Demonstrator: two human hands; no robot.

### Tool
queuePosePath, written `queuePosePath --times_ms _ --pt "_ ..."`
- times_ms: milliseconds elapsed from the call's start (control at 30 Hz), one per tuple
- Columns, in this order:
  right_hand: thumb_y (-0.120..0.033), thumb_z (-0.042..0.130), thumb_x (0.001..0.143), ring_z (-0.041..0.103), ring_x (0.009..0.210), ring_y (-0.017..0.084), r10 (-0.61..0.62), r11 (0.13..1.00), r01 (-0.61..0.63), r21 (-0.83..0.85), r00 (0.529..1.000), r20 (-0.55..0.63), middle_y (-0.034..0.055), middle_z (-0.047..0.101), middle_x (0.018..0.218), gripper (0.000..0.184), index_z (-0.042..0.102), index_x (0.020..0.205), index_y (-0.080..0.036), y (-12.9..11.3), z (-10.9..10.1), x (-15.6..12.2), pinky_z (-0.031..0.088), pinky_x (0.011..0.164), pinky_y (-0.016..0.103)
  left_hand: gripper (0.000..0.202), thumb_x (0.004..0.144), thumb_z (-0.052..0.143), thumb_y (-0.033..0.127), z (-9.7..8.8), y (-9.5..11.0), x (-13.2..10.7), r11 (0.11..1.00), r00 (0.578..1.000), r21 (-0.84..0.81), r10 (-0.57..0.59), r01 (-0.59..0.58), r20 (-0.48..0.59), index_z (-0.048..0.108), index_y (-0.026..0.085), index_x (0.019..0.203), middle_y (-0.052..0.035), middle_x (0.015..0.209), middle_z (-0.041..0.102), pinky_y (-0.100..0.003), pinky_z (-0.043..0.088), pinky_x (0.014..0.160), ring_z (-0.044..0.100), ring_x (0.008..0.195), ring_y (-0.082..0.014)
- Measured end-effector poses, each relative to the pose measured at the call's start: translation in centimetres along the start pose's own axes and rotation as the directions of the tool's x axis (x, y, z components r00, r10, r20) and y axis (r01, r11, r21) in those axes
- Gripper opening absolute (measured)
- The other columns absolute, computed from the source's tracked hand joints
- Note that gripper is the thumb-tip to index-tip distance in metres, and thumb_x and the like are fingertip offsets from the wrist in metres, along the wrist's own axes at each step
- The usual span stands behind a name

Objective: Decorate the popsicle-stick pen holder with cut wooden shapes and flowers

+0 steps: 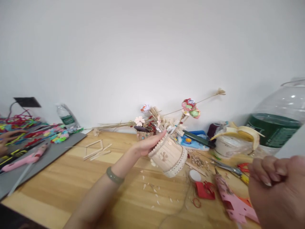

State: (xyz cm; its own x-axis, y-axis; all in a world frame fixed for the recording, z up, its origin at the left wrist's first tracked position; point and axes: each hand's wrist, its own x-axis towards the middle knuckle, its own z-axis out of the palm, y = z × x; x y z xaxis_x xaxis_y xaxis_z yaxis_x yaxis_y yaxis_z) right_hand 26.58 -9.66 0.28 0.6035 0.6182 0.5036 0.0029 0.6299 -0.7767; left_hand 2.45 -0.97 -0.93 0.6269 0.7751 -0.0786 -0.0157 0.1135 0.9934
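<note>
My left hand (152,142), with a green bangle on its wrist, grips a small wooden flower pot (168,157) at its rim. The pot is tilted above the table, trimmed with lace at the base and a beaded edge at the rim. Several stems reach up around its mouth, with a bunch of coloured paper flowers (190,107) at the top. My right hand (277,187) is closed in a fist at the right edge, and whatever its curled fingers may hold is hidden. Below and beside it lies a pink glue gun (232,200).
At right stand a large clear bottle (274,127) and a banana peel (247,133) on a wrapped roll. Scissors (228,167), a red pouch (205,190) and a white lid (194,175) lie nearby. Craft sticks (95,151) are left. Another person's hand (9,136) works at far left near another pink glue gun (26,160).
</note>
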Motion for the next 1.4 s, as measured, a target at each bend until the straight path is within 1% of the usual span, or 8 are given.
queuePosePath --times_ms 133,267,600,767,867,1000,1200,1400 --pt "-0.038 0.070 0.067 0.040 0.055 0.010 0.204 0.979 -0.204 -0.025 0.979 0.026 -0.0040 0.044 0.061 0.024 0.052 0.062 -0.022 2.3 0.6 -0.8 0.030 0.045 0.024 0.048 0.065 0.064 0.061 -1.3 1.2 0.7 0.987 0.995 0.142 -0.087 0.078 0.055 0.070 0.015 0.079 -0.0062 0.081 0.072 -0.028 0.049 0.072 0.064 0.076 -0.0183" --pt "-0.045 0.077 0.060 0.058 0.095 0.021 0.449 0.894 -0.422 -0.154 0.841 0.303 0.0057 0.063 0.103 0.049 0.059 0.101 -0.026 5.3 1.6 -2.7 0.049 0.074 0.033 0.038 0.059 0.073 0.051 -1.6 4.0 1.0 0.949 0.974 0.293 -0.165 0.115 0.153 0.070 0.015 0.068 -0.0047 0.068 0.070 -0.027 0.049 0.065 0.062 0.063 -0.0161" --pt "-0.049 0.080 0.054 0.036 0.131 0.032 0.501 0.794 -0.590 -0.144 0.501 0.706 0.0123 0.041 0.143 0.098 0.033 0.138 -0.027 7.2 2.7 -5.9 0.025 0.108 0.051 0.031 0.068 0.067 0.045 2.0 8.6 0.5 0.799 0.898 0.600 -0.234 -0.041 0.374 0.074 0.016 0.074 -0.0033 0.066 0.070 -0.029 0.049 0.068 0.062 0.063 -0.0179" --pt "-0.056 0.073 0.059 0.040 0.128 0.032 0.441 0.761 -0.649 0.000 0.517 0.734 0.0129 0.044 0.141 0.092 0.035 0.138 -0.028 6.7 2.9 -5.7 0.030 0.105 0.051 0.021 0.072 0.065 0.037 3.8 10.8 -0.3 0.821 0.969 0.515 0.207 -0.247 0.135 0.072 0.018 0.073 -0.0043 0.067 0.069 -0.033 0.045 0.079 0.062 0.073 -0.0216" --pt "-0.062 0.065 0.064 0.041 0.128 0.031 0.401 0.739 -0.667 0.093 0.547 0.735 0.0098 0.047 0.139 0.081 0.040 0.135 -0.031 6.2 2.5 -5.1 0.033 0.103 0.052 0.023 0.078 0.060 0.036 3.5 11.1 -0.8 0.855 0.816 0.259 0.511 -0.450 -0.270 0.069 0.015 0.081 -0.0089 0.085 0.071 -0.032 0.042 0.082 0.062 0.081 -0.0204" --pt "-0.063 0.059 0.070 0.043 0.127 0.029 0.380 0.690 -0.697 0.197 0.580 0.721 0.0064 0.051 0.136 0.072 0.043 0.133 -0.034 6.2 1.8 -4.4 0.032 0.104 0.052 0.022 0.077 0.060 0.036 2.0 7.5 -1.3 0.845 0.648 -0.045 0.374 -0.533 -0.663 0.060 0.019 0.090 -0.0058 0.104 0.067 -0.027 0.040 0.081 0.060 0.088 -0.0161" --pt "-0.056 0.061 0.073 0.044 0.127 0.027 0.356 0.715 -0.657 0.238 0.635 0.686 0.0049 0.052 0.135 0.066 0.043 0.133 -0.035 6.1 2.2 -4.5 0.030 0.106 0.050 0.042 0.071 0.062 0.054 2.3 -0.7 -2.2 0.901 0.856 -0.329 0.081 -0.282 -0.511 0.059 0.016 0.089 -0.0115 0.107 0.064 -0.032 0.042 0.078 0.060 0.093 -0.0212" --pt "-0.051 0.067 0.069 0.042 0.128 0.029 0.354 0.801 -0.571 0.180 0.695 0.626 0.0092 0.059 0.127 0.071 0.045 0.133 -0.029 6.6 2.7 -4.6 0.029 0.106 0.052 0.050 0.063 0.073 0.050 5.0 -2.9 -2.5 0.866 0.961 -0.452 0.103 -0.213 -0.256 0.062 0.019 0.101 -0.0102 0.119 0.061 -0.030 0.041 0.080 0.052 0.111 -0.0239"
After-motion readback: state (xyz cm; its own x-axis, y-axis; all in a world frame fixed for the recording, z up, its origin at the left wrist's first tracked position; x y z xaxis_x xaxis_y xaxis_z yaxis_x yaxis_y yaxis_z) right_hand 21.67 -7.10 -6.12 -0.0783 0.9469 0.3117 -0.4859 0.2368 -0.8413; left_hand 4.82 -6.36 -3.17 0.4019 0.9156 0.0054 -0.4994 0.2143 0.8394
